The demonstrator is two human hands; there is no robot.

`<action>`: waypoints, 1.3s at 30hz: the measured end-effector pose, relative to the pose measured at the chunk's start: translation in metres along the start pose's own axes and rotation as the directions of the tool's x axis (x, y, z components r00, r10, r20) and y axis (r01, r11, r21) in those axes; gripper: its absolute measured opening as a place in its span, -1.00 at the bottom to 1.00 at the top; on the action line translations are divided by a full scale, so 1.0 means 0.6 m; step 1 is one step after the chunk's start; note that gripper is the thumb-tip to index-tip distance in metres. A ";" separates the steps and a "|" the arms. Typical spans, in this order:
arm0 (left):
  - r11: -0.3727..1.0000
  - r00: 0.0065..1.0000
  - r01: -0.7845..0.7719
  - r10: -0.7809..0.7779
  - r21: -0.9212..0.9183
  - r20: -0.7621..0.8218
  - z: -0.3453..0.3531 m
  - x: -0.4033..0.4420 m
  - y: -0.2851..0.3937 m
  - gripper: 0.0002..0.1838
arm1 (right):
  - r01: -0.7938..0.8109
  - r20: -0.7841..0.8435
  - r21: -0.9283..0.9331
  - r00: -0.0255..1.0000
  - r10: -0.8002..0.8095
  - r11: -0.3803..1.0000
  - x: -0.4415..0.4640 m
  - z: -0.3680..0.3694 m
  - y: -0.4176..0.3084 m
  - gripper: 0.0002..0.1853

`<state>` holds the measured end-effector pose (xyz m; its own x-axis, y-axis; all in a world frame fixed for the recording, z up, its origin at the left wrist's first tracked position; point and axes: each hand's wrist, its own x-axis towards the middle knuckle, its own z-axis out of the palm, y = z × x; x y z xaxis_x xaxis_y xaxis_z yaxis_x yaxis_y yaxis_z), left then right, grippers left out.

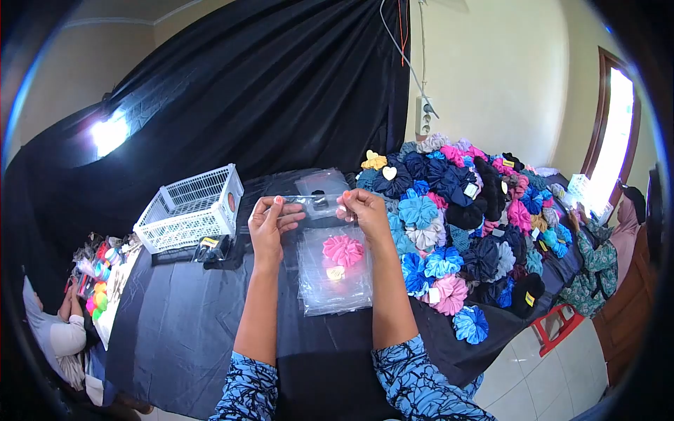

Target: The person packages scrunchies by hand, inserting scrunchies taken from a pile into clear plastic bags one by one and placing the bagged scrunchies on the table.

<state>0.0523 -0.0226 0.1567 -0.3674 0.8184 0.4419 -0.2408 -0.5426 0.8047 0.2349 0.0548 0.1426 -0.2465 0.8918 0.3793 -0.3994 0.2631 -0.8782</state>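
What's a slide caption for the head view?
Left hand and right hand hold a clear plastic bag, with multicoloured scrunchies heaped to the right.

I watch through one camera which is worn on the person's head, facing forward and down. The left hand (267,223) and the right hand (365,210) are near it, around the middle; the black-covered table (196,316) lies below, the pale wall (484,70) farther behind. The wide lens bends the edges.

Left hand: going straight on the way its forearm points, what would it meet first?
The left hand would probably meet the black curtain first, passing right of the white crate; depth is unclear, so the dark tabletop cloth might come sooner.
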 end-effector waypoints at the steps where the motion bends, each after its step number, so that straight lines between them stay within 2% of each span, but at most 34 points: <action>1: 1.000 1.000 -0.006 0.006 0.009 0.000 0.002 -0.001 -0.002 -0.81 | 0.025 -0.043 -0.002 0.999 -0.025 1.000 0.000 0.002 0.001 -0.75; 2: 1.000 1.000 -0.006 0.006 0.009 0.001 0.002 -0.001 -0.002 -0.81 | 0.026 -0.043 -0.002 0.999 -0.026 1.000 0.002 0.004 0.002 -0.75; 4: 0.998 0.999 -0.007 0.004 0.065 0.046 0.002 -0.004 -0.003 -0.78 | 0.081 -0.164 -0.084 0.982 -0.094 0.993 0.006 0.006 0.006 -0.76; 8: 0.993 0.999 -0.044 0.041 0.106 0.035 0.010 -0.009 -0.001 -0.77 | 0.096 -0.129 -0.100 0.986 -0.108 0.990 0.011 -0.004 0.013 -0.76; 10: 0.994 0.998 -0.057 0.053 0.096 0.047 0.011 -0.010 -0.002 -0.76 | 0.166 -0.162 -0.020 0.973 -0.167 0.986 0.014 -0.002 0.016 -0.77; 14: 0.993 0.997 -0.075 0.072 0.096 0.035 0.011 -0.010 -0.007 -0.77 | 0.159 -0.169 0.033 0.974 -0.152 0.987 0.008 0.003 0.004 -0.75; 16: 0.992 0.996 -0.083 0.084 0.097 -0.005 0.010 -0.009 -0.009 -0.78 | 0.060 -0.119 0.076 0.992 -0.051 0.995 -0.002 0.013 -0.020 -0.67; 17: 0.992 0.996 -0.083 0.084 0.096 -0.005 0.010 -0.008 -0.009 -0.78 | 0.061 -0.118 0.076 0.992 -0.051 0.995 -0.001 0.012 -0.017 -0.67; 19: 0.991 0.997 -0.074 0.078 0.109 -0.028 0.009 -0.008 -0.007 -0.79 | 0.148 0.011 0.044 0.989 -0.149 0.988 -0.001 0.009 -0.014 -0.53; 23: 0.989 0.988 -0.102 0.113 0.109 -0.102 0.004 0.000 -0.021 -0.80 | 0.109 0.017 0.015 0.994 -0.109 0.994 -0.007 0.017 -0.022 -0.46; 24: 0.891 0.936 -0.277 0.334 0.359 -0.108 0.006 0.004 -0.023 -0.77 | 0.119 0.023 -0.057 0.993 -0.118 0.991 -0.009 0.021 -0.024 -0.47; 25: 0.703 0.844 -0.406 0.534 0.584 -0.056 0.006 0.006 -0.025 -0.71 | 0.129 0.029 -0.129 0.992 -0.126 0.983 -0.011 0.025 -0.025 -0.48; 26: 0.703 0.844 -0.406 0.534 0.584 -0.056 0.002 0.005 -0.025 -0.71 | 0.128 0.029 -0.129 0.992 -0.126 0.983 -0.013 0.030 -0.026 -0.48; 28: 0.246 0.785 -0.472 0.555 0.847 0.277 0.012 -0.012 0.007 -0.63 | 0.171 0.078 -0.226 0.984 -0.157 0.959 -0.018 0.041 -0.026 -0.47; 30: 0.291 0.799 -0.471 0.540 0.833 0.263 0.027 -0.024 0.012 -0.70 | 0.213 0.122 -0.266 0.975 -0.186 0.940 -0.020 0.047 -0.019 -0.47; 32: 0.310 0.843 -0.475 0.428 0.823 0.326 0.030 -0.030 0.013 -0.74 | 0.256 0.168 -0.303 0.963 -0.212 0.918 -0.021 0.054 -0.013 -0.46; 34: 0.309 0.833 -0.484 0.451 0.819 0.322 0.032 -0.030 0.011 -0.81 | 0.277 0.210 -0.309 0.953 -0.219 0.910 -0.028 0.066 -0.021 -0.45; 39: 0.473 0.861 -0.453 0.453 0.756 0.232 0.021 -0.021 0.003 -0.85 | 0.261 0.245 -0.336 0.952 -0.183 0.905 -0.039 0.078 -0.037 -0.44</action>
<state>0.0680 -0.0316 0.1577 -0.2171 0.5026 0.8368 0.7312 -0.4842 0.4805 0.2083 0.0111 0.1665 -0.3779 0.7107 0.5934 -0.1287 0.5944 -0.7938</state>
